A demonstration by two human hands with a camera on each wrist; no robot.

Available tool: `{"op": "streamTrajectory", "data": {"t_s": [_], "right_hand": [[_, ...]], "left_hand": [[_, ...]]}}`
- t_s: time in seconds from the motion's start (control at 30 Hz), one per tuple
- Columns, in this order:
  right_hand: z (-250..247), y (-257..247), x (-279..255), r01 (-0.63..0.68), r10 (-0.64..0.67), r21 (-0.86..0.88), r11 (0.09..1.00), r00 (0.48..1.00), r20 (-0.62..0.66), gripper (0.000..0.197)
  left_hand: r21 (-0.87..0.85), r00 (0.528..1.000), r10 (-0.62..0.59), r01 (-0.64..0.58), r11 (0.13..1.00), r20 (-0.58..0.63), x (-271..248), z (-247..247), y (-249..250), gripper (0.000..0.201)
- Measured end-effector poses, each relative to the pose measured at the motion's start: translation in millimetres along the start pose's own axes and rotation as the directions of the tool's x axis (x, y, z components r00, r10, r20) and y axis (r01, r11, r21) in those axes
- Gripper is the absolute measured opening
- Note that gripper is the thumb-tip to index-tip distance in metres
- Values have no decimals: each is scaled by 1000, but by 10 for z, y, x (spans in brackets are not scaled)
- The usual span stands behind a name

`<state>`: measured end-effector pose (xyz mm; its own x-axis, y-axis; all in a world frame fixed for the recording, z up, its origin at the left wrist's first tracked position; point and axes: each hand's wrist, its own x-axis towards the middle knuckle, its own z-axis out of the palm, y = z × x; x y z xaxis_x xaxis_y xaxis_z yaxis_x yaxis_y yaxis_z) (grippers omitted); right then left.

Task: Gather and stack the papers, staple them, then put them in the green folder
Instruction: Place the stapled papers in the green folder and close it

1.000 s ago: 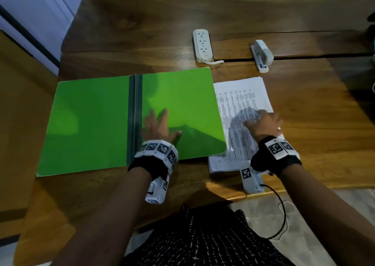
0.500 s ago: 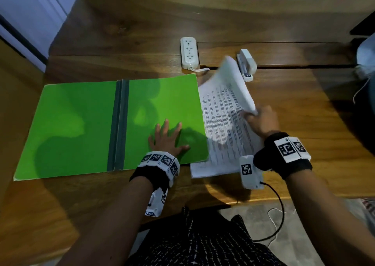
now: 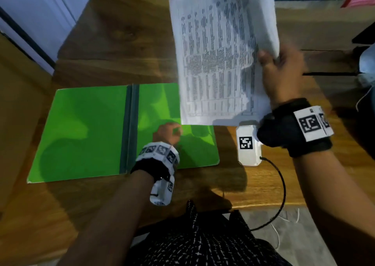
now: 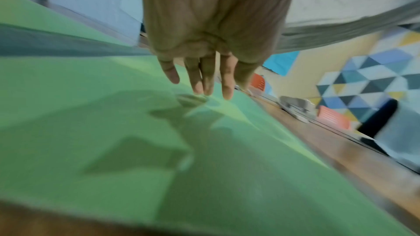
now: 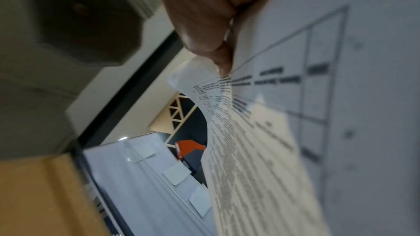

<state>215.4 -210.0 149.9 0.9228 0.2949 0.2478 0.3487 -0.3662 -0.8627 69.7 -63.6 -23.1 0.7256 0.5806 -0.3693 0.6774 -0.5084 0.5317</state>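
From the head view, the right hand (image 3: 284, 72) has the papers (image 3: 219, 58) lifted clear off the wooden worktop (image 3: 113, 48), sheet standing nearly upright with its lower edge hanging over the right half of the green folder (image 3: 81, 131). The folder lies open flat, dark spine down the middle. The left hand (image 3: 168, 133) sits over that right half, but the paper's edge partly covers it, so you can't read its fingers from up here.

The left wrist view sorts that out: left hand (image 4: 211, 24) with fingers (image 4: 225, 78) straight and close together, tips on or just above the green folder (image 4: 113, 132), holding nothing. It also picks up a pale stapler (image 4: 295, 107) further back on the worktop, which the head view hides behind the sheet. Pretty blurry though.

The right wrist view gives the grip itself: right hand (image 5: 200, 15) pinching the papers (image 5: 284, 114) at their edge, thumb on the printed side. You can make out table lines and rows of text, nothing readable.
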Motion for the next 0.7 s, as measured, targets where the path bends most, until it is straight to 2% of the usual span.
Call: {"op": "streamTrajectory", "data": {"t_s": [0.03,0.1,0.17,0.23,0.33,0.47,0.6,0.7], "right_hand": [[110,118,-7,-101,98,86,991,995,38,35],[340,362,-60,-245,225,158,957,965,131,38],[593,592,-162,-362,329,153,920,922,203,26],[845,754,-313,-471,431,143,871,870,241,14],[1161,920,-538,-578,524,111,809,793,311,28],[1396,1034,-702,-674,617,51,737,702,356,33],[1494,1043,-695,-666,612,39,745,706,356,36],[1522,1027,-680,-684,628,22,729,681,376,37]], "left_hand": [[-34,995,-57,55,998,-80,40,-134,-89,33],[-90,956,-165,147,985,-241,97,-391,-368,31],[-40,929,-225,223,974,-295,110,-585,-711,31],[41,924,-290,309,950,-248,70,-683,-990,39],[3,897,-389,398,917,-210,-22,-705,-1234,60],[7,906,-395,400,916,-156,-48,-779,-1421,79],[51,928,-351,359,932,-121,-36,-876,-1486,84],[53,934,-338,345,937,-115,-24,-881,-1493,85]]}}
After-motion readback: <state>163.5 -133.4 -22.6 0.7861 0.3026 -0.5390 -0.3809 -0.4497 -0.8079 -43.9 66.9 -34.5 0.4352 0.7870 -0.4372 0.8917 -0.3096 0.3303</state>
